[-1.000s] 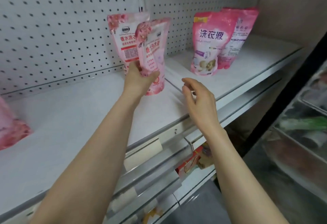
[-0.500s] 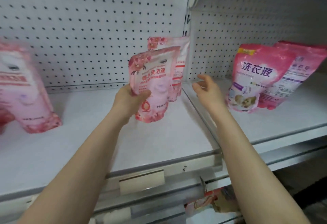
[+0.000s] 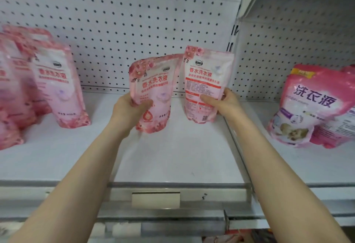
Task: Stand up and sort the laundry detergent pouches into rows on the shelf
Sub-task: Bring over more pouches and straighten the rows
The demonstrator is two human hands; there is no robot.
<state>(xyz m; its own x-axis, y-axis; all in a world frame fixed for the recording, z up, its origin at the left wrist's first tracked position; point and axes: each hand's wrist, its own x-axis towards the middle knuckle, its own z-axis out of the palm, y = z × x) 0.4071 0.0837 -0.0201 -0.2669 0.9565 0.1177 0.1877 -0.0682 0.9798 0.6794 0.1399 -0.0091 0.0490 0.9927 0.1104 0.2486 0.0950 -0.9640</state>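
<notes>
Left hand (image 3: 129, 110) has its grip closed round the lower left edge of a pale pink floral pouch (image 3: 155, 93); thumb across the front, pouch tilted slightly left, front face showing red characters and a red drop logo near the base; cannot tell if its base touches the shelf (image 3: 172, 156) or hangs just above it.
Right hand (image 3: 222, 103) has its grip closed on the lower right side of a 2nd pale pink pouch (image 3: 206, 83); this one upright, showing a face with red print, a red band and dense small text, a code square near the bottom; base at or near shelf level, cannot tell if seated.
The 2 held pouches are side by side mid-shelf, top corners touching or overlapping, in front of the white pegboard (image 3: 119, 22).
Far left: cluster of matching pink floral pouches (image 3: 57, 87) standing on the shelf, blurred; exact count unclear.
Right bay, past the divider: darker pink pouch with purple characters (image 3: 307, 108) standing, another pouch partly hidden behind it.
Blank label holder (image 3: 156, 199) on the shelf's front rail.
</notes>
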